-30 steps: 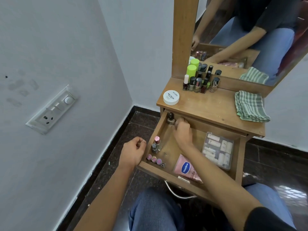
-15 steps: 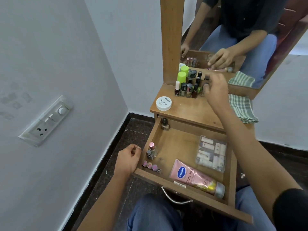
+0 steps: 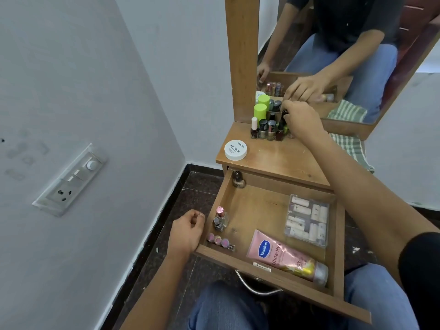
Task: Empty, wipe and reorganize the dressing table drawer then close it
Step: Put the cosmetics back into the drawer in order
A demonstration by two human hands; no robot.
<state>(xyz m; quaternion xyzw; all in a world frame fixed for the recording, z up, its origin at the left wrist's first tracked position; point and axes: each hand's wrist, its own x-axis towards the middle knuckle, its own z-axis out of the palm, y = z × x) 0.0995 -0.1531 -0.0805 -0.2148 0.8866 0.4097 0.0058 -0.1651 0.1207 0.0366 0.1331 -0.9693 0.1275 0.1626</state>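
Pale walls meet in a corner behind a wooden dressing table (image 3: 281, 158) with a mirror (image 3: 333, 44). Its drawer (image 3: 257, 210) is pulled fully out over the person's knees.

The right hand (image 3: 302, 117) reaches to the tabletop's back edge, fingers curled down into a cluster of nail polish bottles (image 3: 266, 129). The fingertips seem to pinch a dark-capped bottle (image 3: 284, 115), though the hand hides most of it. A white jar (image 3: 235, 150) sits at the tabletop's front left corner and a checked cloth (image 3: 350, 148) at its right edge.

The left hand (image 3: 187, 232) rests just outside the drawer's front left corner, fingers loosely curled and holding nothing.

Inside the drawer:
- A pink tube (image 3: 283, 256) lies along the front edge.
- A clear box (image 3: 307, 220) sits against the right wall.
- A small bottle (image 3: 238, 181) stands in the back left corner.
- Two upright bottles (image 3: 220, 217) stand by the left wall.
- A row of pink caps (image 3: 219, 240) sits in the front left corner.
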